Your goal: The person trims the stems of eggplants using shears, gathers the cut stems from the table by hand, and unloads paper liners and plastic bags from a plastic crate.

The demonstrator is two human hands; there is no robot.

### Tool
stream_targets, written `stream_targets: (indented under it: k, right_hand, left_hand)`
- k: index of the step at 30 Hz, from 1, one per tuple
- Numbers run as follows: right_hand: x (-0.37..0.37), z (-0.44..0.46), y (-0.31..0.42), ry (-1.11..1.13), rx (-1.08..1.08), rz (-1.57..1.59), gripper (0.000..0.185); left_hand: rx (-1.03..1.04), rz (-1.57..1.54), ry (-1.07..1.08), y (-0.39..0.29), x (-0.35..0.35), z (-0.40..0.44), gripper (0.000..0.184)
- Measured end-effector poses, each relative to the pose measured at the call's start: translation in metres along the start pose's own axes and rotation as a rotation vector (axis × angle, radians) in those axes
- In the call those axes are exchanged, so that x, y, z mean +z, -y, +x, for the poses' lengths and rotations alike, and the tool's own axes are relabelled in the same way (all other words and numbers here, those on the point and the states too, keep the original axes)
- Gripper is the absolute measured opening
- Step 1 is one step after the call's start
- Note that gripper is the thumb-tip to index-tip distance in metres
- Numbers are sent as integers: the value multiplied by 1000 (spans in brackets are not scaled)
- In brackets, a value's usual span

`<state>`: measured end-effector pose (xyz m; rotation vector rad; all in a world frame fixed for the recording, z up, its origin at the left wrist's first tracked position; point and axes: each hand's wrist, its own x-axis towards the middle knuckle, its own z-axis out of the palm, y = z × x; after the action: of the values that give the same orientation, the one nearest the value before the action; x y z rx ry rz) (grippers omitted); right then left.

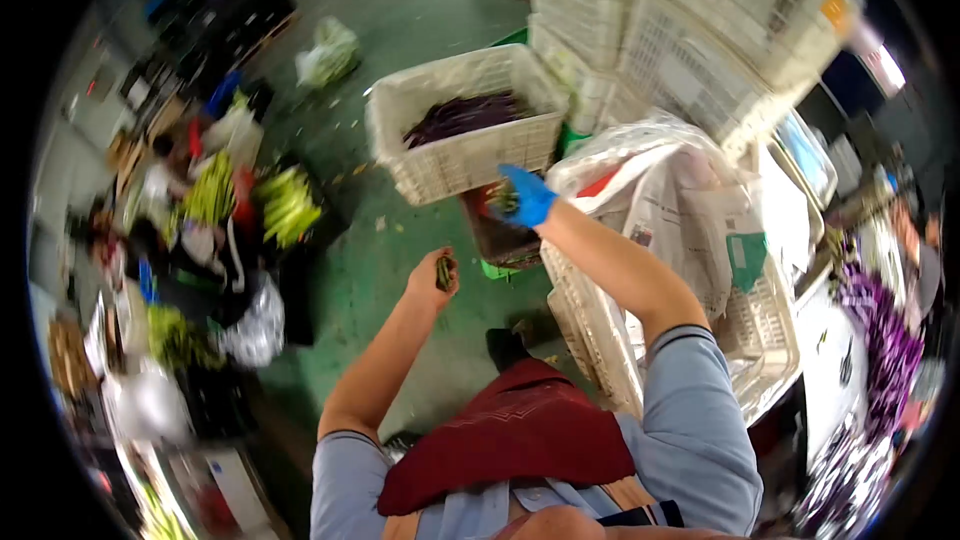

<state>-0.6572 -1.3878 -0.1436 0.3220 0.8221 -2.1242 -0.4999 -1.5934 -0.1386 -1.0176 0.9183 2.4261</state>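
Note:
My bare left hand [424, 278] is closed around small dark green vegetable pieces [444, 273], held out over the green floor. In a blue glove, my right hand [532, 199] curls around a clump of greenish-brown vegetable bits [503, 198]; their exact kind is not clear. That hand is just below the near wall of a white plastic crate [470, 162], above a dark reddish-brown bin [505, 235]. Long thin purple vegetables [465, 119], slightly blurred, lie inside the white crate.
Stacked white crates [735, 40] rise at the upper right. Beside my right arm stands a crate lined with a plastic bag [680, 210]. Purple vegetables [880, 340] cover a table at far right. People and green vegetables [287, 206] are at left; a filled bag [328, 53] lies on the floor.

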Motion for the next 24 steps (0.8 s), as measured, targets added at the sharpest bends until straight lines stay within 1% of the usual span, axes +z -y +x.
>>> stream_targets:
  k: [1, 2, 3, 4, 5, 6, 7, 9, 10, 12, 14, 15, 16, 17, 18, 19, 20, 21, 22, 23, 24]
  right_hand:
    - [-15, 27, 3, -84, -46, -52, 37]
    - [4, 26, 7, -285, -97, -69, 45]
    - [24, 23, 10, -488, -142, -94, 53]
    - [15, 40, 14, -453, -246, -155, 57]
    - [0, 56, 18, -422, -339, -242, 61]
    - [3, 60, 23, -548, -401, -325, 61]
    - [6, 59, 27, -668, -447, -412, 60]
    - [-2, 56, 24, -623, -670, -533, 62]
    - [3, 35, 27, -491, -673, -452, 61]
    - [21, -40, 27, -222, -676, -290, 58]
    - [-1, -103, 28, -280, -786, -424, 46]
    - [-20, -129, 27, -425, -884, -469, 40]
    - [-70, -138, 22, -685, -1055, -752, 37]
    - [-103, -155, 14, -821, -1091, -608, 40]
    - [-116, -172, 10, -1152, -1043, -615, 52]
    - [-144, -178, 6, -1426, -901, -837, 71]
    - [-172, -184, 2, -1694, -700, -1030, 90]
    - [-175, -187, 8, -1792, -458, -1112, 93]
    - [-176, -189, 14, -1871, -205, -1185, 97]
    - [-190, -188, 18, -1832, -151, -1149, 90]
    - [-209, -183, 16, -1788, -91, -1110, 83]
  left_hand:
    - [-16, 11, 7, -10, 7, 28, 18]
    - [-49, 41, 22, -21, 21, 59, 20]
    - [-70, -77, -61, -31, 36, 90, 26]
    - [-95, -194, -164, -35, 51, 111, 32]
    - [-77, -25, -55, -37, 67, 115, 37]
    - [-53, 123, 62, -40, 83, 119, 41]
    - [-12, 242, -2, -39, 97, 132, 42]
    - [100, 452, -137, -41, 114, 152, 44]
    - [107, 509, -30, -45, 116, 160, 44]
    - [114, 615, 182, -63, 120, 178, 44]
    - [118, 641, 235, -77, 146, 195, 37]
    - [122, 653, 260, -86, 165, 202, 33]
    - [129, 667, 286, -93, 184, 204, 30]
    - [185, 702, 354, -94, 207, 186, 27]
    - [243, 734, 423, -89, 234, 153, 24]
    - [305, 761, 501, -80, 255, 134, 22]
    - [284, 878, 619, -71, 268, 132, 24]
    - [319, 1003, 727, -57, 280, 106, 27]
    - [430, 1209, 897, -41, 286, 101, 29]
    - [797, 1422, 1132, -22, 286, 103, 30]
    - [997, 1688, 1275, -11, 294, 85, 34]
